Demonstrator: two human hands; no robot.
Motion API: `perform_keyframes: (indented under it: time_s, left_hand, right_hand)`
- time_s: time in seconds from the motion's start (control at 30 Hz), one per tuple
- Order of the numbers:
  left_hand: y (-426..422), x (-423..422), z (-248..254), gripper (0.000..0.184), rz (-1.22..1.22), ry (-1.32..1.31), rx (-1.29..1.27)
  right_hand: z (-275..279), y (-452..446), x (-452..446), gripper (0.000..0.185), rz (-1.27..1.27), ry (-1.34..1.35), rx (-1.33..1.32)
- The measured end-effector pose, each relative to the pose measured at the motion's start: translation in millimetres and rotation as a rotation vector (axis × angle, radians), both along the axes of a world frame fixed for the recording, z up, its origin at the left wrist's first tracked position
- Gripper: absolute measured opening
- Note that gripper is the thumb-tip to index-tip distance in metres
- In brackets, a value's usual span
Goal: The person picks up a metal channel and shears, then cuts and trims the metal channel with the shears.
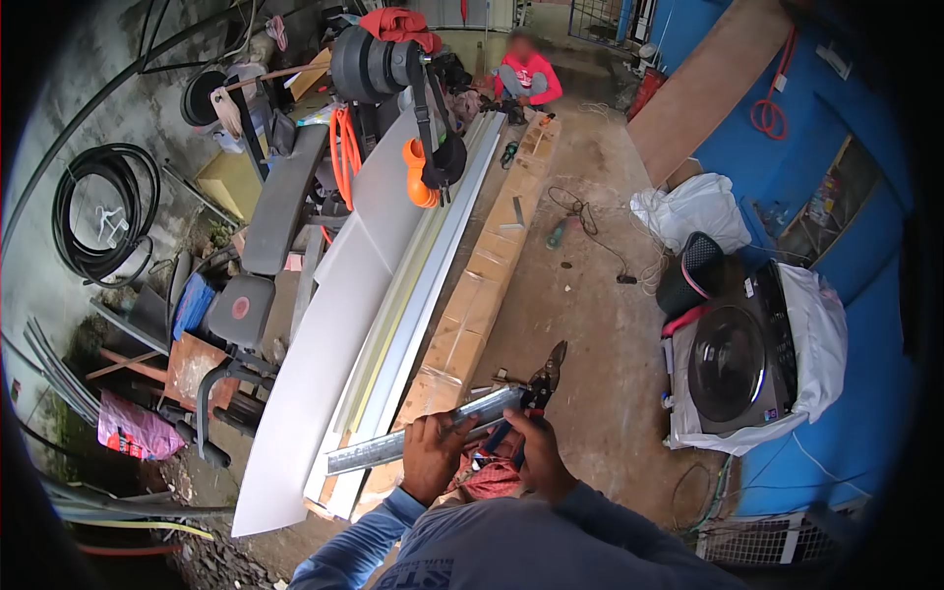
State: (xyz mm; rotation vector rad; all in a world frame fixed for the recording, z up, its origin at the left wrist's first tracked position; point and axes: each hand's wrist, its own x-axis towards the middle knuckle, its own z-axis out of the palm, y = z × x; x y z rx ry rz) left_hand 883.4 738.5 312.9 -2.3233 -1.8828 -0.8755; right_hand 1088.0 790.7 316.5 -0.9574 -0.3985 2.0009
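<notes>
My left hand (433, 455) is wrapped round a silvery metal channel (369, 454), which slants up to the right in front of my body. My right hand (539, 450) grips the handles of a pair of metal snips (547, 379). The snips' jaws point up and away from me, and the channel's right end meets the snips near their pivot. A red patterned cloth (489, 478) shows below, between my two hands.
A long taped cardboard box (482, 285) and white and yellowish strips (418, 295) stretch ahead. A person in red (528, 77) crouches at their far end. At right lies a washing machine (733, 364); at left stand a bench (285, 197) and a chair (241, 310).
</notes>
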Motion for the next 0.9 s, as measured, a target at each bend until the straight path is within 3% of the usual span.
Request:
perform_keyframes:
  time_s: [0.1,0.23,0.3,0.43,0.47,0.53,0.57,0.6,0.63,0.67,0.77,0.9]
  left_hand:
    - [-0.6,2.4,21.4,0.061,-0.048,0.020,0.040]
    - [16.6,-5.2,60.4,0.088,-0.136,-0.088,-0.135]
    - [33.8,-17.4,70.3,0.084,-0.177,-0.146,-0.382]
    - [55.5,-29.0,87.5,0.069,-0.350,-0.285,-0.546]
    - [56.1,-25.5,91.1,0.056,-0.348,-0.292,-0.567]
    - [57.9,-28.1,80.4,0.048,-0.340,-0.276,-0.449]
    - [58.4,-31.4,76.9,0.044,-0.332,-0.265,-0.390]
    - [60.4,-34.5,78.2,0.036,-0.327,-0.415,-0.450]
    - [62.9,-41.0,82.6,0.045,-0.295,-0.468,-0.555]
    - [65.5,-47.4,84.9,0.044,-0.257,-0.501,-0.634]
    - [69.7,-63.4,89.7,0.039,-0.202,-0.473,-0.656]
    - [71.3,-71.7,90.9,0.033,-0.185,-0.425,-0.656]
  right_hand:
    - [-2.6,-1.8,3.7,0.017,-0.029,0.058,0.022]
    - [-1.6,0.3,6.3,0.017,-0.084,0.095,0.048]
    - [-4.3,4.1,8.0,0.019,-0.087,0.143,0.069]
    - [13.0,4.8,15.6,0.026,-0.022,0.085,0.136]
    - [20.8,5.2,16.9,0.028,-0.040,0.055,0.161]
    - [31.3,9.0,17.3,0.032,-0.067,-0.002,0.224]
    - [27.6,9.5,22.1,0.032,-0.020,-0.218,0.331]
    - [21.0,10.7,34.0,0.031,0.030,-0.434,0.438]
    - [17.8,11.9,45.6,0.031,0.082,-0.652,0.547]
    - [19.7,8.0,57.0,0.047,0.161,-0.799,0.632]
    - [27.2,-7.5,76.3,0.057,0.405,-1.147,0.798]
    - [27.8,-23.1,73.4,0.065,0.452,-1.167,0.822]
